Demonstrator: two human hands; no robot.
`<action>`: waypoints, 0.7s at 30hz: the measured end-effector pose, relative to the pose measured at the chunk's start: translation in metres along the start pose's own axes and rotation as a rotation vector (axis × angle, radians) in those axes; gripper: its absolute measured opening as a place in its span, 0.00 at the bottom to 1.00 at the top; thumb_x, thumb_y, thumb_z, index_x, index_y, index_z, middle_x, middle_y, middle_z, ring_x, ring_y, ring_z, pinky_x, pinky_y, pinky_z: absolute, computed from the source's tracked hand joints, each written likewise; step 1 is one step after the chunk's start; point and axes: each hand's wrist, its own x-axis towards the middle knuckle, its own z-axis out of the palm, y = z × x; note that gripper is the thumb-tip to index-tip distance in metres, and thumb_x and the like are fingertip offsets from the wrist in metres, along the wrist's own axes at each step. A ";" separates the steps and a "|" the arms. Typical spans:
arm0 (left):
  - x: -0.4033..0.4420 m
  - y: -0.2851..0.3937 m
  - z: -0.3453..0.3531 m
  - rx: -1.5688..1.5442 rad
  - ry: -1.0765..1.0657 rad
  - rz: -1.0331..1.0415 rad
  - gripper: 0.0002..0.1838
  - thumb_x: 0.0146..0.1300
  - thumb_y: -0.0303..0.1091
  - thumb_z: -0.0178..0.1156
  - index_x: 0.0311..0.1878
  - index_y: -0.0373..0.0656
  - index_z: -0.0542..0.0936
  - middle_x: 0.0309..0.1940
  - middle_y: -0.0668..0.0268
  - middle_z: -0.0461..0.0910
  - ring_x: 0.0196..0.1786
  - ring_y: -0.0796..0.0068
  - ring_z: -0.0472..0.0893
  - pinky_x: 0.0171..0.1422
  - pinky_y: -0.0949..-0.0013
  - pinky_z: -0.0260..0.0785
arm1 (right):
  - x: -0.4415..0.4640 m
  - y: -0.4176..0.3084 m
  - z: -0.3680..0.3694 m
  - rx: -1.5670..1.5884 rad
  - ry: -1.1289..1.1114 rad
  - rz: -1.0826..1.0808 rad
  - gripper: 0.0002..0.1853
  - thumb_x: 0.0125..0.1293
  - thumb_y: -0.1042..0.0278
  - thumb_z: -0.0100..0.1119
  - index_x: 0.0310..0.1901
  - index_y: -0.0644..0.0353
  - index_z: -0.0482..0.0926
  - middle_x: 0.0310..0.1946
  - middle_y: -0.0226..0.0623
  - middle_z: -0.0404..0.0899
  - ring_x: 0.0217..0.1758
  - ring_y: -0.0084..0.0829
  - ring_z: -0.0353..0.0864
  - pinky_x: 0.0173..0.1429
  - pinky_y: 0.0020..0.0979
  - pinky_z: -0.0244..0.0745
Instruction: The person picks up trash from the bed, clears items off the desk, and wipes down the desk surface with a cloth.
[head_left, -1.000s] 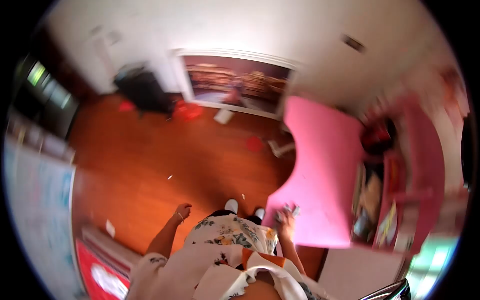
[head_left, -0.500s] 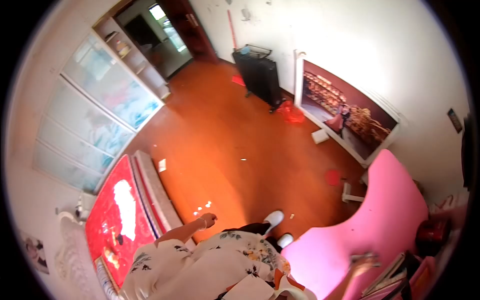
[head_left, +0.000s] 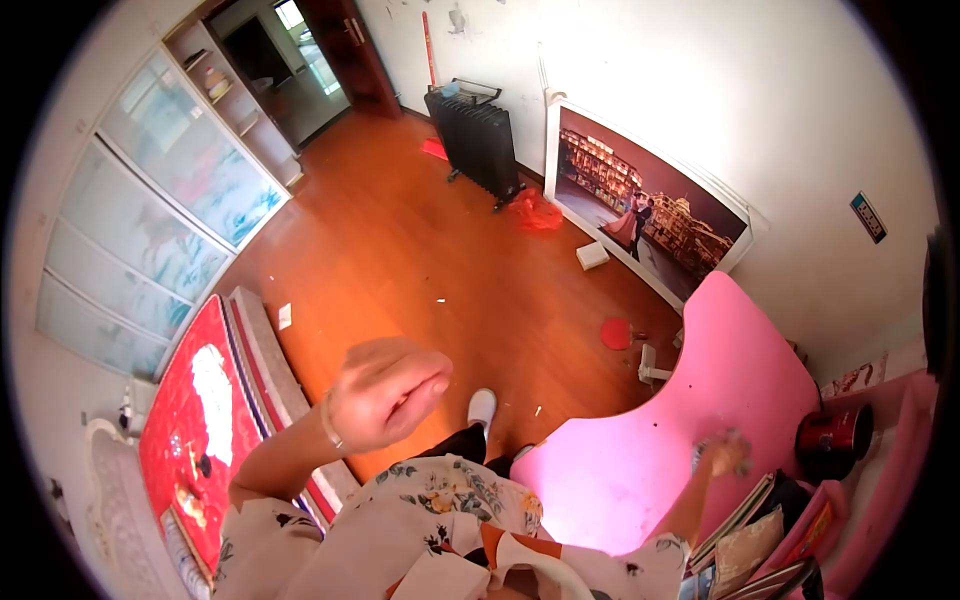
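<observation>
My left hand (head_left: pixel 390 395) is raised in front of my body, its fingers curled in a loose fist with nothing visible in them. A bracelet circles that wrist. My right hand (head_left: pixel 722 458) is down on the pink desktop (head_left: pixel 590 470), closed on a crumpled greyish cloth (head_left: pixel 740 452). Motion blurs this hand and the cloth, so their edges are unclear. To the right of it a dark red round tin (head_left: pixel 833 440) stands at the desk's edge. Books and folders (head_left: pixel 745 545) stand upright just below the hand.
A bed with a red cover (head_left: pixel 180 430) lies at left. Across the wooden floor (head_left: pixel 400 250) stand a black radiator (head_left: pixel 475 140) and a large framed picture (head_left: pixel 640 200) against the wall. A red paddle (head_left: pixel 616 334), a white box (head_left: pixel 592 256) and paper scraps lie on the floor.
My left hand has risen from beside my body toward the camera. The right hand with the cloth has moved a little up the desktop. The view has shifted to the right.
</observation>
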 end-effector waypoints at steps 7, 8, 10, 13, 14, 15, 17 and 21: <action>0.012 0.077 -0.051 0.114 0.364 0.427 0.08 0.38 0.22 0.56 0.27 0.42 0.76 0.16 0.72 0.67 0.17 0.75 0.65 0.22 0.71 0.57 | -0.139 -0.015 0.017 0.540 -0.482 -0.756 0.27 0.67 0.61 0.48 0.67 0.52 0.58 0.60 0.37 0.67 0.53 0.31 0.72 0.49 0.36 0.74; 0.008 0.072 -0.057 0.102 0.332 0.526 0.05 0.47 0.32 0.52 0.28 0.44 0.72 0.17 0.71 0.66 0.18 0.73 0.65 0.23 0.70 0.55 | -0.152 0.013 0.006 0.557 -0.657 -0.669 0.26 0.67 0.58 0.49 0.65 0.52 0.60 0.56 0.35 0.70 0.50 0.29 0.74 0.45 0.30 0.76; 0.011 0.078 -0.066 0.087 0.279 0.635 0.09 0.56 0.42 0.49 0.30 0.47 0.67 0.18 0.70 0.65 0.19 0.71 0.66 0.25 0.69 0.54 | -0.138 0.018 -0.023 0.543 -0.555 -0.603 0.23 0.67 0.55 0.50 0.61 0.52 0.65 0.50 0.34 0.74 0.45 0.25 0.75 0.40 0.27 0.78; 0.022 0.106 -0.053 0.325 0.346 0.303 0.07 0.65 0.38 0.43 0.31 0.50 0.64 0.21 0.66 0.66 0.20 0.72 0.65 0.23 0.67 0.62 | -0.089 0.022 -0.045 0.110 -0.192 -0.364 0.24 0.68 0.50 0.48 0.60 0.55 0.68 0.50 0.39 0.74 0.48 0.30 0.75 0.41 0.32 0.78; 0.020 0.100 -0.049 0.323 0.344 0.304 0.07 0.65 0.38 0.43 0.31 0.50 0.64 0.21 0.66 0.66 0.20 0.72 0.65 0.23 0.67 0.62 | -0.071 0.023 -0.047 -0.105 -0.035 -0.262 0.25 0.68 0.48 0.47 0.60 0.57 0.68 0.51 0.41 0.74 0.50 0.34 0.75 0.43 0.34 0.78; 0.022 0.092 -0.048 0.223 0.445 0.411 0.07 0.65 0.40 0.42 0.33 0.51 0.64 0.20 0.65 0.66 0.20 0.72 0.64 0.23 0.68 0.63 | -0.060 0.021 -0.048 -0.315 0.124 -0.155 0.27 0.68 0.46 0.45 0.60 0.58 0.67 0.53 0.44 0.73 0.52 0.37 0.75 0.45 0.37 0.78; 0.018 0.089 -0.045 0.077 0.561 0.415 0.10 0.67 0.44 0.40 0.33 0.51 0.64 0.18 0.66 0.65 0.17 0.72 0.63 0.23 0.69 0.65 | -0.069 0.004 -0.034 -0.334 0.236 -0.324 0.30 0.69 0.43 0.42 0.61 0.60 0.66 0.57 0.48 0.70 0.58 0.43 0.71 0.52 0.43 0.75; 0.013 0.055 -0.060 -0.057 0.475 0.579 0.12 0.68 0.47 0.41 0.39 0.51 0.67 0.23 0.65 0.72 0.22 0.71 0.68 0.22 0.68 0.66 | -0.228 -0.063 0.011 -0.193 -0.090 -0.842 0.27 0.63 0.69 0.55 0.63 0.58 0.63 0.61 0.39 0.68 0.63 0.38 0.67 0.63 0.37 0.66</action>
